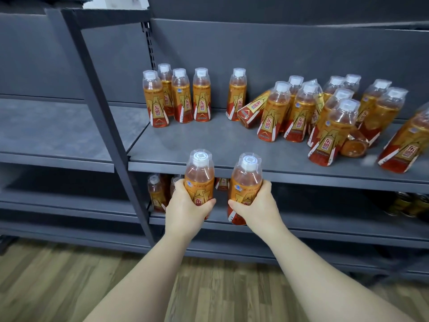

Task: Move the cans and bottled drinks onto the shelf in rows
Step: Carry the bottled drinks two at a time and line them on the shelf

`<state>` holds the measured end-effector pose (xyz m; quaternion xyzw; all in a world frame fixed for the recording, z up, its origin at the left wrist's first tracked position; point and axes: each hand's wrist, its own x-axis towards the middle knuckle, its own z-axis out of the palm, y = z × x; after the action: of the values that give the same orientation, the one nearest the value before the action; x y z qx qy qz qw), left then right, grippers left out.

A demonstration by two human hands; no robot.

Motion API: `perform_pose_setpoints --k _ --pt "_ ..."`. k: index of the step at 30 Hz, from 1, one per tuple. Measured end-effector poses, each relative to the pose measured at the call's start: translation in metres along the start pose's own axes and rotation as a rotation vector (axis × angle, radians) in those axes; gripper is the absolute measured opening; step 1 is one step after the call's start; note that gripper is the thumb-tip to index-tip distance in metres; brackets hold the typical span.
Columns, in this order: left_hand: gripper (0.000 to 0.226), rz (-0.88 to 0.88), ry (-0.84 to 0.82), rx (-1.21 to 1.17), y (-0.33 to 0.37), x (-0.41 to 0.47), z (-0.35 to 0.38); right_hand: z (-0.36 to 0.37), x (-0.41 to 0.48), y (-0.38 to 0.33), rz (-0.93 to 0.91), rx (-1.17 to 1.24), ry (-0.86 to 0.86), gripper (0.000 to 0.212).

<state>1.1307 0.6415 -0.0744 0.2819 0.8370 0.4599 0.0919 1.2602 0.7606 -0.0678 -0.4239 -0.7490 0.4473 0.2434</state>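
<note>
Two bottled drinks with orange labels and white caps are held upright in the air just in front of the middle shelf's (209,145) front edge, near each other but not touching. The left bottle (199,180) is grasped by the left grip (185,211), fingers and thumb curled round its lower body. The right bottle (245,184) is clasped the same way by the right grip (257,209). Behind them on that shelf, four bottles (178,96) stand bunched at the back left and a single bottle (238,94) stands further right. Just beside it is a tipped bottle (253,110) (its base faces forward). A loose cluster (325,112) crowds the right side, with one lying bottle (354,146) on its side among them. On the lower shelf (325,219), more bottles (157,192) show at the left and dark cans (408,205) at the far right, blurred. A wooden floor (69,275) lies below.
</note>
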Motion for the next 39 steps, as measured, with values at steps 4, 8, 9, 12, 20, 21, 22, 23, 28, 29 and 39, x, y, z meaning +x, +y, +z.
perform_pose_setpoints --k 4,8,9,12,20,21,22,23,28,29,39 --pt "0.061 -0.032 -0.019 -0.008 -0.015 0.0 0.01 0.008 0.003 0.014 0.024 -0.032 -0.018 0.077" --pt "0.063 -0.048 -0.071 -0.031 -0.039 0.005 0.023 0.019 0.008 0.034 0.033 -0.078 -0.04 0.082" --pt "0.064 -0.049 -0.08 -0.041 -0.045 0.006 0.027 0.023 0.009 0.041 0.032 -0.092 -0.043 0.083" --pt "0.065 -0.058 -0.113 -0.062 -0.068 0.009 0.043 0.035 0.014 0.065 0.048 -0.129 -0.064 0.084" --pt "0.067 -0.047 -0.187 -0.054 -0.127 0.026 0.096 0.073 0.044 0.125 0.045 -0.13 -0.068 0.081" --pt "0.066 -0.039 -0.189 -0.054 -0.132 0.031 0.104 0.077 0.051 0.131 0.034 -0.129 -0.06 0.08" --pt "0.067 -0.031 -0.185 -0.06 -0.137 0.038 0.111 0.082 0.059 0.136 0.02 -0.125 -0.05 0.079" --pt "0.067 -0.022 -0.181 -0.073 -0.14 0.045 0.119 0.087 0.068 0.14 0.007 -0.111 -0.035 0.077" --pt "0.058 0.018 -0.13 -0.086 -0.155 0.084 0.154 0.108 0.109 0.165 -0.033 -0.052 0.039 0.064" --pt "0.057 0.021 -0.116 -0.08 -0.157 0.092 0.159 0.112 0.116 0.169 -0.036 -0.048 0.057 0.061" --pt "0.076 0.025 0.033 -0.035 -0.188 0.141 0.191 0.153 0.17 0.198 -0.149 -0.039 0.149 0.062"
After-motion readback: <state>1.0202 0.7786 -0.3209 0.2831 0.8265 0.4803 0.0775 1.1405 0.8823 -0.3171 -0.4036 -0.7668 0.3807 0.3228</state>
